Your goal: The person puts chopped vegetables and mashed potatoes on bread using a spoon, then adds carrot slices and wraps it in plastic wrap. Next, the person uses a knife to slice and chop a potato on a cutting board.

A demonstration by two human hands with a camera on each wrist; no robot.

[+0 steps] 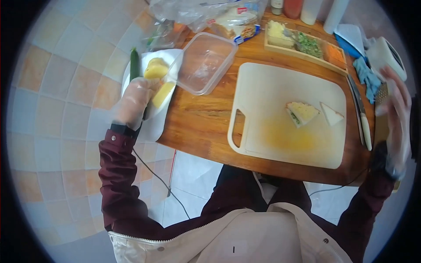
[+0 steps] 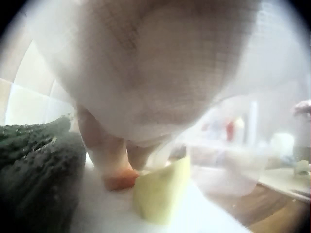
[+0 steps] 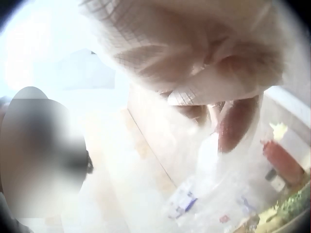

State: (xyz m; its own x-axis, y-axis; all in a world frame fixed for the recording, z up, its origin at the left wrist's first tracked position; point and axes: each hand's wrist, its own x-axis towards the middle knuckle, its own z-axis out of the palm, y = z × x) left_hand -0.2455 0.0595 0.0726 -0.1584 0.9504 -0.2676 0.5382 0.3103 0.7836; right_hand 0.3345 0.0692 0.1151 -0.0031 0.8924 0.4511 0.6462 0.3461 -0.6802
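In a clear plastic glove, my left hand (image 1: 133, 98) reaches over a white sheet (image 1: 155, 127) at the table's left. Beside it lie a dark green cucumber (image 1: 134, 63), a peeled potato-like yellow piece (image 1: 156, 69) and a cut yellow piece (image 1: 163, 94). The left wrist view shows the fingers pointing down at a small orange piece (image 2: 121, 180), close to a yellow wedge (image 2: 164, 194); I cannot tell whether they pinch the orange piece. My gloved right hand (image 1: 397, 114) is raised at the far right, fingers extended, holding nothing.
A white cutting board (image 1: 280, 83) carries a filled sandwich triangle (image 1: 302, 114) and a small bread triangle (image 1: 332, 115). A clear plastic box (image 1: 206, 65), bagged bread (image 1: 237, 24), a wooden tray (image 1: 307, 54) of chopped fillings, a knife (image 1: 365, 122) and a blue cloth (image 1: 367, 76) surround it.
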